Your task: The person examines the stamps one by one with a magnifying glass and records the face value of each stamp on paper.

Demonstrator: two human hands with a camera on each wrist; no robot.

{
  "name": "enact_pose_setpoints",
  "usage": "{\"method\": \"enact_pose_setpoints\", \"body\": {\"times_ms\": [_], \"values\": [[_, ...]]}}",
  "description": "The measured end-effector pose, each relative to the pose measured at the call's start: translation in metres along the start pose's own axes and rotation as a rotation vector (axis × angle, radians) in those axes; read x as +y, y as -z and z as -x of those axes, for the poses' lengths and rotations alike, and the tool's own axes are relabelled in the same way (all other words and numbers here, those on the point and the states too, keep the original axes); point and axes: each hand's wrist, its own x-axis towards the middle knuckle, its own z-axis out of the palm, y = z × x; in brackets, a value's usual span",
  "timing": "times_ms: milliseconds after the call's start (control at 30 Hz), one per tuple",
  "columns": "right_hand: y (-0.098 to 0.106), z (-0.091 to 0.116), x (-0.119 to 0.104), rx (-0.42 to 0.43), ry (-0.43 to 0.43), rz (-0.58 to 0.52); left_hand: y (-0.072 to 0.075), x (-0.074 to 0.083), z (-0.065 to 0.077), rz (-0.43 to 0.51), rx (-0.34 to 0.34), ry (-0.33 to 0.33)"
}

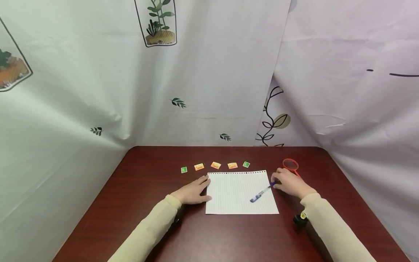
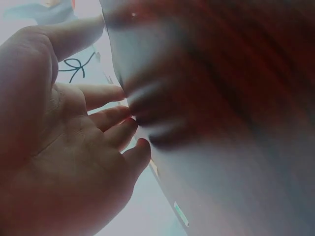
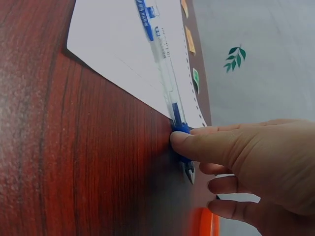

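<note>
A lined sheet of paper (image 1: 232, 193), with punched holes along its far edge, lies on the table. My left hand (image 1: 194, 191) rests at the paper's left edge, fingers extended; the left wrist view shows its palm (image 2: 78, 142) with fingertips at the tabletop. Just past the right edge, my right hand (image 1: 289, 182) pinches a clear ballpoint pen (image 1: 262, 194) between thumb and fingers. The right wrist view shows the hold on the pen's blue grip (image 3: 182, 129), metal tip toward the hand, clip end over the paper.
Several small cards line up beyond the paper: orange ones (image 1: 215, 165) between a green one (image 1: 184, 169) and another green one (image 1: 246, 164). A red-rimmed magnifying glass (image 1: 290, 165) lies behind my right hand. Printed white cloth (image 1: 212, 72) hangs around the dark red table (image 1: 229, 236).
</note>
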Motion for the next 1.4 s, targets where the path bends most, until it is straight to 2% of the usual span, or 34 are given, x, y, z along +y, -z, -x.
{"method": "enact_pose_setpoints", "body": {"times_ms": [267,433,667,967,1233,1400], "values": [[0.002,-0.003,0.000,-0.035,-0.041,-0.016,0.005,0.000,-0.002,-0.094,-0.001,0.021],[0.000,0.000,0.000,-0.077,-0.066,-0.071,0.002,-0.001,-0.002,-0.150,0.005,0.018],[-0.004,-0.001,0.002,-0.087,-0.086,-0.112,-0.002,0.000,0.002,-0.117,0.022,0.034],[0.003,-0.003,0.001,-0.111,-0.133,-0.143,-0.003,0.005,0.002,-0.137,0.042,0.026],[0.004,0.001,0.001,-0.133,-0.112,-0.154,-0.008,0.004,0.002,-0.117,0.038,0.015],[0.002,0.003,0.000,-0.099,-0.110,-0.177,-0.006,0.003,0.002,-0.109,0.041,0.018]]}}
